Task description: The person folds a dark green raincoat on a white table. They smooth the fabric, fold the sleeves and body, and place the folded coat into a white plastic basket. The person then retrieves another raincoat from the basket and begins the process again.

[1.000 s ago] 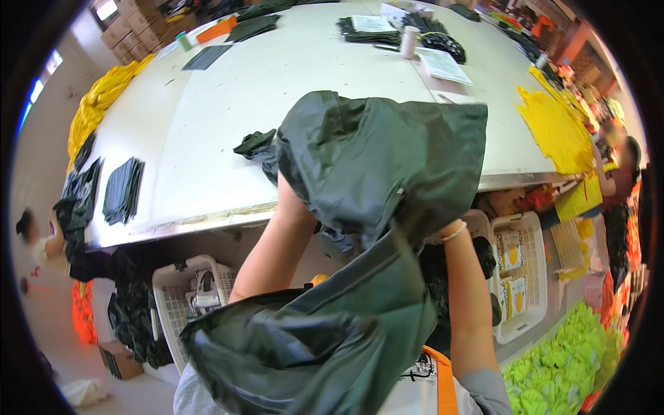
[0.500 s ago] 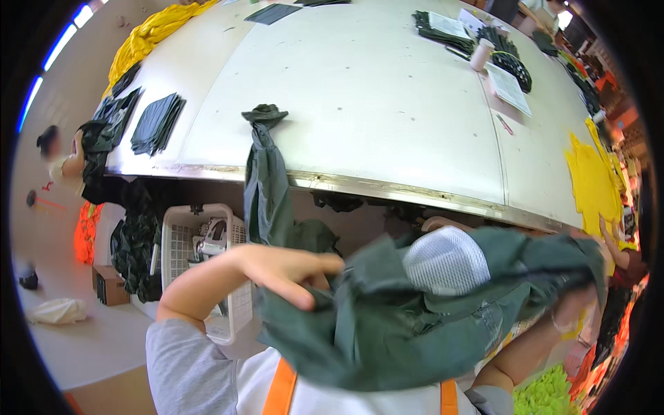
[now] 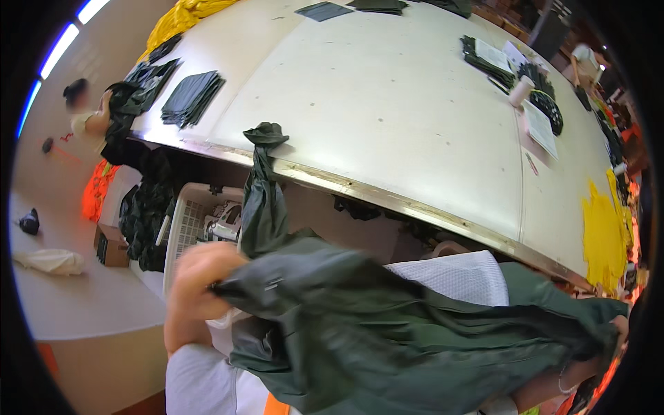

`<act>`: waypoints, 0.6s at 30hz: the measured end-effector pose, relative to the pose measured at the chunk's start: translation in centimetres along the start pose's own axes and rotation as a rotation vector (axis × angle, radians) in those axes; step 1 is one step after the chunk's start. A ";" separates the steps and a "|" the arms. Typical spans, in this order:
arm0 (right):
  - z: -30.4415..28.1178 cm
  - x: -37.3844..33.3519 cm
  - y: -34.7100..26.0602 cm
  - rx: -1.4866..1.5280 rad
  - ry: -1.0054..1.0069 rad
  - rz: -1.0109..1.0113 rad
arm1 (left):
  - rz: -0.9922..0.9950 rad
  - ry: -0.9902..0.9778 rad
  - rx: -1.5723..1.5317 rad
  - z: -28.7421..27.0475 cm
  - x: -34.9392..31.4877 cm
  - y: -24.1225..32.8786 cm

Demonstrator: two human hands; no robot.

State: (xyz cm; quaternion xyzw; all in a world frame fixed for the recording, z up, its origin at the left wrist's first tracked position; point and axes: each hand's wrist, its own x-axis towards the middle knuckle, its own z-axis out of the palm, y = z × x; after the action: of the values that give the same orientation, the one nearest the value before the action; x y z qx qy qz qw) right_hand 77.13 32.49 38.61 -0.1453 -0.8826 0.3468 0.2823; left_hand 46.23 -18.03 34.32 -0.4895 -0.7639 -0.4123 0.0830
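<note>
A dark green jacket [image 3: 387,332] of smooth fabric with white mesh lining [image 3: 456,277] stretches across my front between both hands. My left hand [image 3: 204,273], slightly blurred, is closed on a gathered edge of it at the left. Far to the right, my right hand [image 3: 620,332] grips the other end, its fingers only partly showing at the picture's dark rim. One sleeve [image 3: 264,207] reaches up over the table edge, and its cuff [image 3: 266,133] rests on the pale tabletop [image 3: 360,124].
Folded dark pieces [image 3: 194,98] lie stacked at the table's left, near another person [image 3: 90,111] handling dark fabric. A white basket [image 3: 197,214] stands below the edge. Papers [image 3: 539,130], a pale cylinder [image 3: 521,90] and yellow fabric [image 3: 605,235] are on the right.
My left hand has moved left, drawing the jacket out wider and flatter. My right hand has shifted right and a little down. The whole view has turned, tilting the table edge.
</note>
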 end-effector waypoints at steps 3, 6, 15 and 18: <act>1.6 2.3 -1.2 0.000 -0.145 -0.072 | -0.112 0.667 0.589 -4.3 -4.8 1.8; 4.1 4.4 -3.5 -0.064 -0.385 -0.316 | -0.252 1.101 0.497 -8.0 -9.0 2.1; 3.4 4.9 -3.4 0.281 0.041 0.106 | -0.537 0.429 -0.595 -3.7 -3.6 -2.0; 5.9 5.6 -3.0 0.064 0.233 -0.049 | 0.278 -0.114 -0.845 -7.4 0.3 -7.8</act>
State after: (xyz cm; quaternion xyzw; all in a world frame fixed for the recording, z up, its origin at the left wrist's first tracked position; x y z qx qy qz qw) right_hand 68.89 29.72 39.40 -0.1537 -0.8354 0.3487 0.3961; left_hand 37.63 -24.46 34.95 -0.6004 -0.4585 -0.6456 -0.1117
